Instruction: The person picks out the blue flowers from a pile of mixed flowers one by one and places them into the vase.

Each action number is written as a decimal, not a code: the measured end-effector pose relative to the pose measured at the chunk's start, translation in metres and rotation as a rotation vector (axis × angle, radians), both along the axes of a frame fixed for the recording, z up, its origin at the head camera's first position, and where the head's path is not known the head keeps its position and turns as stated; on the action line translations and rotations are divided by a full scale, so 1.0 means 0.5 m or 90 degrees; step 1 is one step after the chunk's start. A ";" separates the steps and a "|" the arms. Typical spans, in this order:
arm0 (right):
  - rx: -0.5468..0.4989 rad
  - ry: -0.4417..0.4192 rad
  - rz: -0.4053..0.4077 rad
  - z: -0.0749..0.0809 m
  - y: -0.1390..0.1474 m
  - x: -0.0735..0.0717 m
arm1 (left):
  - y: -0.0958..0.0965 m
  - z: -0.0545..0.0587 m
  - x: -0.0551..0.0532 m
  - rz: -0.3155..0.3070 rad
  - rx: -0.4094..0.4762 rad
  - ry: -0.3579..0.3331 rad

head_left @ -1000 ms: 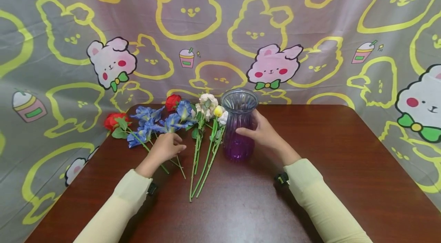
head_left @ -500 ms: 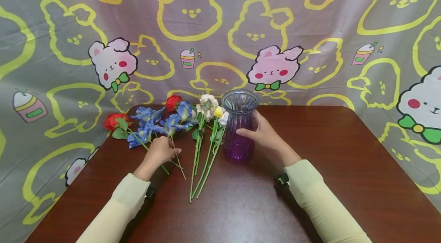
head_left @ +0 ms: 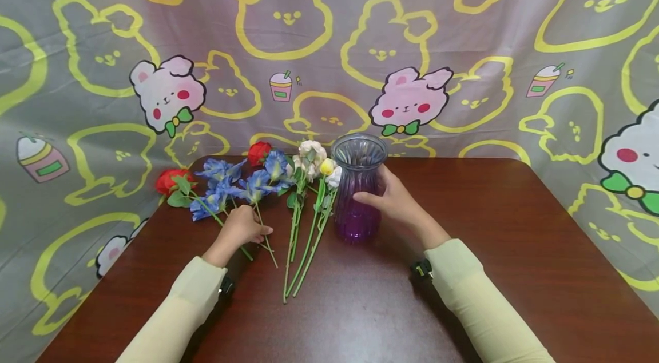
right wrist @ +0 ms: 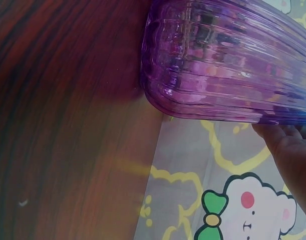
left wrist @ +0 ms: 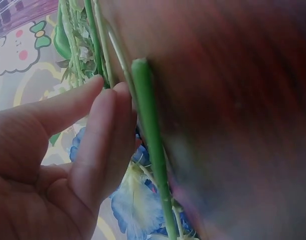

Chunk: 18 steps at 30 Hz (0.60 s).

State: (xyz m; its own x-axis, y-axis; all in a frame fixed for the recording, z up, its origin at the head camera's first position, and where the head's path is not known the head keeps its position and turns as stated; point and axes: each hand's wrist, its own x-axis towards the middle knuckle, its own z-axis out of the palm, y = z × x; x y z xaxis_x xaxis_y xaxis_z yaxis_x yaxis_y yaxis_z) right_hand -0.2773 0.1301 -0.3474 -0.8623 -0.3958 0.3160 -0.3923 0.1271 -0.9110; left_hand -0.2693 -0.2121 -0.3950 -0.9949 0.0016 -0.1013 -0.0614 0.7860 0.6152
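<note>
My left hand [head_left: 241, 228] is low over the blue artificial flowers [head_left: 257, 184], left of the vase. Its thumb and fingertips pinch a thin pale stem [left wrist: 105, 42] of one blue flower; a thick green stem [left wrist: 151, 120] passes beside the fingers in the left wrist view. My right hand [head_left: 393, 197] grips the ribbed glass vase [head_left: 355, 220], purple below and greyish at the rim, which stands upright on the table. Its thumb lies across the near side and its fingers reach behind, largely hidden. In the right wrist view, the vase [right wrist: 218, 65] hides part of that hand.
Red roses [head_left: 172, 180] lie at the far left of the brown table [head_left: 463, 294]. White flowers [head_left: 311, 157] and a yellow tulip [head_left: 326, 167] lie between the blue flowers and the vase, their stems pointing toward the near edge. A patterned cloth [head_left: 319, 20] hangs behind.
My left hand has come down toward the blue flower stems and its thumb and fingers have closed together on one. The right hand and vase have stayed in place.
</note>
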 end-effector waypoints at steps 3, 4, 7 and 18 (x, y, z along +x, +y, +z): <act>0.005 0.002 -0.002 -0.001 0.001 -0.001 | -0.001 0.000 0.000 -0.010 -0.004 0.003; 0.003 -0.003 0.000 -0.001 0.001 -0.001 | -0.001 0.001 0.001 -0.014 -0.008 0.004; -0.008 -0.015 0.006 -0.002 0.000 -0.002 | 0.000 0.000 0.000 -0.027 -0.024 0.007; -0.010 -0.004 0.011 0.000 -0.003 0.000 | 0.001 0.000 -0.002 -0.021 -0.014 0.005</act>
State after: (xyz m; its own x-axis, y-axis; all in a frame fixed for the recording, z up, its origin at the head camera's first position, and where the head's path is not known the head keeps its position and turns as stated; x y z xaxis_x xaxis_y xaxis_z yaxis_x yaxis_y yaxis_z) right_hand -0.2776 0.1285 -0.3476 -0.8575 -0.4050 0.3173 -0.3887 0.1059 -0.9152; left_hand -0.2701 -0.2116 -0.3951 -0.9951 0.0328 -0.0937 -0.0300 0.8004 0.5987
